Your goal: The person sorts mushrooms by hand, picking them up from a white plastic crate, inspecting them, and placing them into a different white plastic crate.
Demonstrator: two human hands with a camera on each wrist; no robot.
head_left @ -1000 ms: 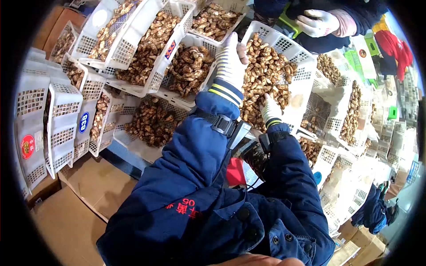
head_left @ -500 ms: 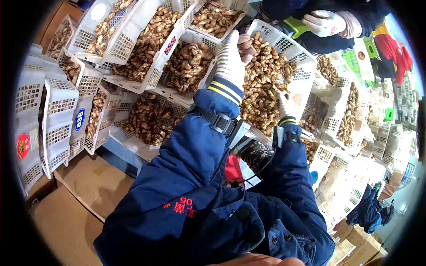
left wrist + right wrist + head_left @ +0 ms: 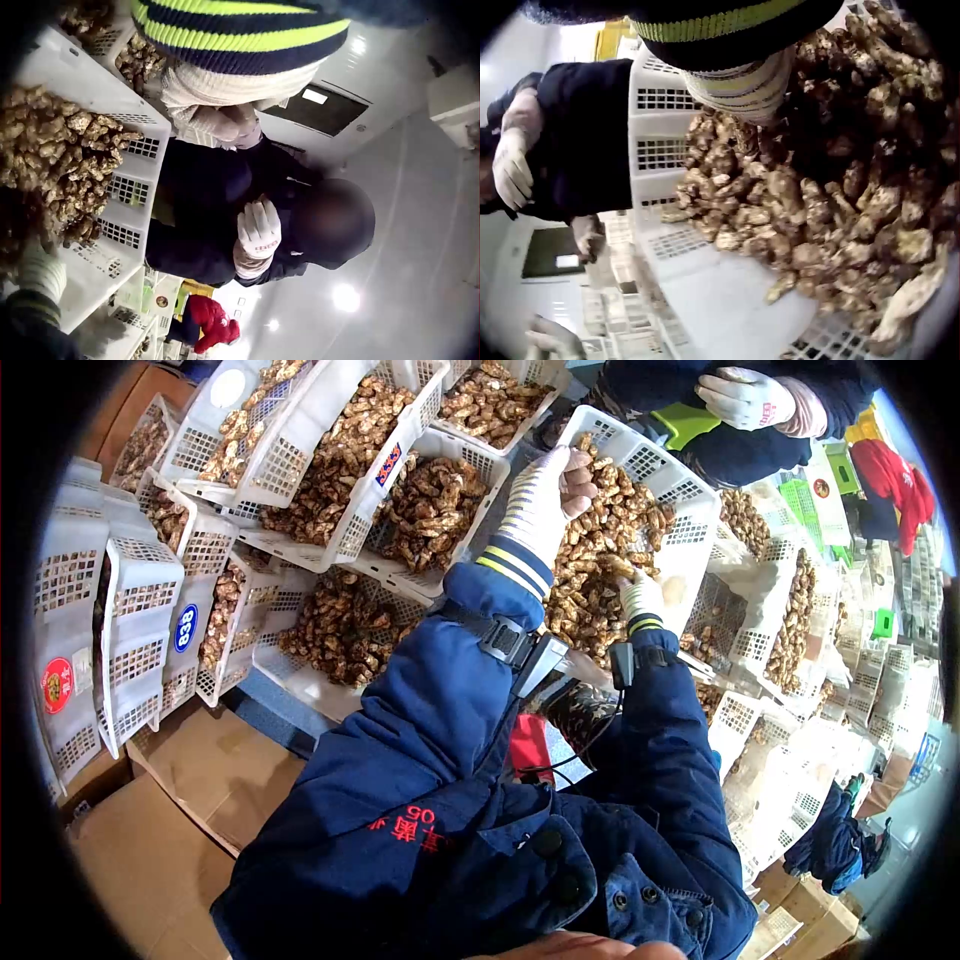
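In a white perforated crate (image 3: 690, 545) lies a heap of brown, knobbly mushrooms (image 3: 600, 545). My left hand (image 3: 545, 495), in a striped white glove with discoloured fingertips, is raised over the crate's left edge with its fingers curled; I cannot tell whether anything is inside them. In the left wrist view the left hand (image 3: 217, 120) appears beyond the crate, partly behind its own cuff. My right hand (image 3: 640, 595) reaches low over the heap at the crate's right side and pinches a tan mushroom (image 3: 621, 568) at its fingertips. Its cuff hides those fingers in the right wrist view.
More crates of mushrooms crowd the left, such as one crate (image 3: 435, 510) beside the left arm. Further crates (image 3: 750, 630) stand to the right. Across from me another person's gloved hand (image 3: 745, 398) is near the crate's far end. Cardboard boxes (image 3: 215, 770) lie at lower left.
My right hand has shifted right and a little up from the middle of the heap, and a tan mushroom now shows at its fingertips. My left hand has moved slightly right, fingers curled.
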